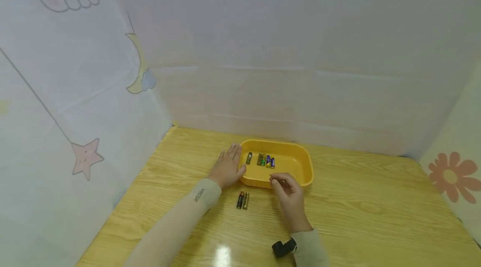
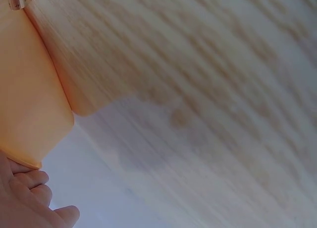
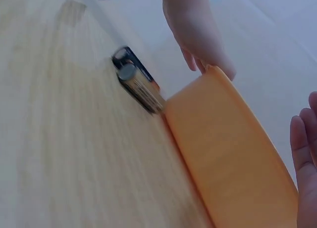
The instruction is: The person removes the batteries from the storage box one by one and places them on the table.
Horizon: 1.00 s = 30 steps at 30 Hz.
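Observation:
A yellow plastic tray stands on the wooden table, with several small batteries lying inside, one apart at the left. My left hand rests against the tray's left side, fingers extended along the rim and thumb near the front corner. Above the front rim is my right hand, its fingers bent toward the thumb; I see nothing between them. In the right wrist view some of its fingers show at the edge. In front of the tray lie a black-and-copper battery and a gold battery, side by side.
The wooden table extends to both sides of the tray. A pale printed sheet stands behind it, with more sheeting at left and right. A black strap device is on the right wrist.

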Tool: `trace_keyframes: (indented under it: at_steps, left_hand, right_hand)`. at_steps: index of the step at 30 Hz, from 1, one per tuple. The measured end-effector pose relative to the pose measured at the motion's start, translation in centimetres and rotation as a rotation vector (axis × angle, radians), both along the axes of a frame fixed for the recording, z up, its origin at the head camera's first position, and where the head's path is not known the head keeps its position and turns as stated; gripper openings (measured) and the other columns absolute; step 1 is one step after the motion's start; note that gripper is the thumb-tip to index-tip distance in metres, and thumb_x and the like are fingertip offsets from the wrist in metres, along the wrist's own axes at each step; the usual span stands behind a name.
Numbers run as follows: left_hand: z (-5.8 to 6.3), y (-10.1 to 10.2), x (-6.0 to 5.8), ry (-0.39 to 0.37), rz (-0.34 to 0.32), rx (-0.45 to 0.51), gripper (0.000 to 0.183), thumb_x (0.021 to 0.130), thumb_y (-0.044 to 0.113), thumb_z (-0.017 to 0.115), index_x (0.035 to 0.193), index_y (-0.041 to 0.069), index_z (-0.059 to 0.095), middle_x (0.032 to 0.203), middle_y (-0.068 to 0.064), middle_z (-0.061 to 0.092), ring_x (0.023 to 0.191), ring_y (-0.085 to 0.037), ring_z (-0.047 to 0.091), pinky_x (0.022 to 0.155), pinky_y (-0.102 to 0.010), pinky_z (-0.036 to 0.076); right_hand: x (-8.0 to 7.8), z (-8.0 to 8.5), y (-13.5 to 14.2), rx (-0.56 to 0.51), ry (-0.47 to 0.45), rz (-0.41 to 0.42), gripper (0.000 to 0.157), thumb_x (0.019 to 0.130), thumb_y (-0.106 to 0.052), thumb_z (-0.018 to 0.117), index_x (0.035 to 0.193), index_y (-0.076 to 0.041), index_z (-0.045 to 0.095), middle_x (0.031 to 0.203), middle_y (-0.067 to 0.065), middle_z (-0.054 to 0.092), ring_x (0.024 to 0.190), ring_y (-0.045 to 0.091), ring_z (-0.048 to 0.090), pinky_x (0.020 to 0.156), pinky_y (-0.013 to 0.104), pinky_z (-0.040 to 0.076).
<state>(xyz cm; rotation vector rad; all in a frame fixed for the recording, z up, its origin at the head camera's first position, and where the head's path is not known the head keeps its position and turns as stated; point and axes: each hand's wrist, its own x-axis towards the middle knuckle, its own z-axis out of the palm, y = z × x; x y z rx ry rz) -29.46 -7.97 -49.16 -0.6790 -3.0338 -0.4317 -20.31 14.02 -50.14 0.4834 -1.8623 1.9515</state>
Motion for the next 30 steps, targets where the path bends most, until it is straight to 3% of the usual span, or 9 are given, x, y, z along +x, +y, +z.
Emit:
trace_keyframes:
  at_steps: [4, 11, 18, 24, 27, 30]
  left_hand:
    - [0.1, 0.0, -0.1, 0.0, 0.002, -0.012, 0.07, 0.108, 0.042, 0.034, 0.162, 0.002, 0.013, 0.169, -0.015, 0.013, 0.156, -0.027, 0.006, 0.125, -0.054, 0.014]
    - [0.2, 0.2, 0.1, -0.002, -0.001, -0.025, 0.07, 0.108, 0.042, 0.033, 0.162, 0.001, 0.013, 0.169, -0.016, 0.012, 0.156, -0.027, 0.005, 0.125, -0.054, 0.013]
    - [-0.1, 0.1, 0.3, 0.026, -0.009, -0.042, 0.071, 0.107, 0.041, 0.033, 0.161, -0.001, 0.015, 0.168, -0.017, 0.015, 0.156, -0.029, 0.008, 0.124, -0.054, 0.017]
    - [-0.2, 0.0, 0.3, 0.031, -0.009, -0.035, 0.071, 0.107, 0.041, 0.035, 0.161, -0.001, 0.017, 0.167, -0.019, 0.018, 0.156, -0.03, 0.01, 0.124, -0.054, 0.018]
    - [-0.3, 0.0, 0.2, 0.041, -0.01, -0.03, 0.07, 0.107, 0.041, 0.034, 0.161, -0.001, 0.017, 0.167, -0.019, 0.018, 0.156, -0.03, 0.01, 0.124, -0.054, 0.018]
    - [-0.4, 0.0, 0.1, 0.046, -0.009, -0.034, 0.071, 0.107, 0.042, 0.033, 0.161, -0.001, 0.016, 0.167, -0.018, 0.017, 0.156, -0.029, 0.01, 0.124, -0.053, 0.018]
  right_hand:
    - [-1.6, 0.4, 0.7, 0.0, 0.004, -0.018, 0.015, 0.095, 0.009, 0.062, 0.108, 0.017, 0.065, 0.105, 0.023, 0.066, 0.101, 0.012, 0.065, 0.089, 0.021, 0.056]
    - [-3.9, 1.2, 2.2, -0.005, -0.099, 0.012, 0.025, 0.097, -0.002, 0.065, 0.116, 0.014, 0.063, 0.117, 0.025, 0.06, 0.11, 0.017, 0.062, 0.097, 0.023, 0.053]
    - [-6.3, 2.4, 2.9, 0.142, -0.199, -0.009, 0.025, 0.099, -0.007, 0.065, 0.121, 0.006, 0.065, 0.124, 0.028, 0.06, 0.11, 0.011, 0.062, 0.096, 0.018, 0.052]
    - [-7.8, 3.4, 2.9, 0.245, -0.291, 0.022, 0.031, 0.1, -0.006, 0.063, 0.126, 0.01, 0.061, 0.13, 0.03, 0.059, 0.113, 0.019, 0.061, 0.092, 0.014, 0.051]
    - [-9.1, 3.0, 3.1, 0.268, -0.325, 0.013, 0.033, 0.101, -0.01, 0.063, 0.129, 0.008, 0.061, 0.132, 0.026, 0.06, 0.115, 0.021, 0.06, 0.098, 0.019, 0.05]
    - [-10.2, 2.2, 3.4, 0.301, -0.347, -0.004, 0.035, 0.101, -0.014, 0.064, 0.131, 0.004, 0.063, 0.132, 0.021, 0.062, 0.117, 0.023, 0.059, 0.104, 0.032, 0.05]
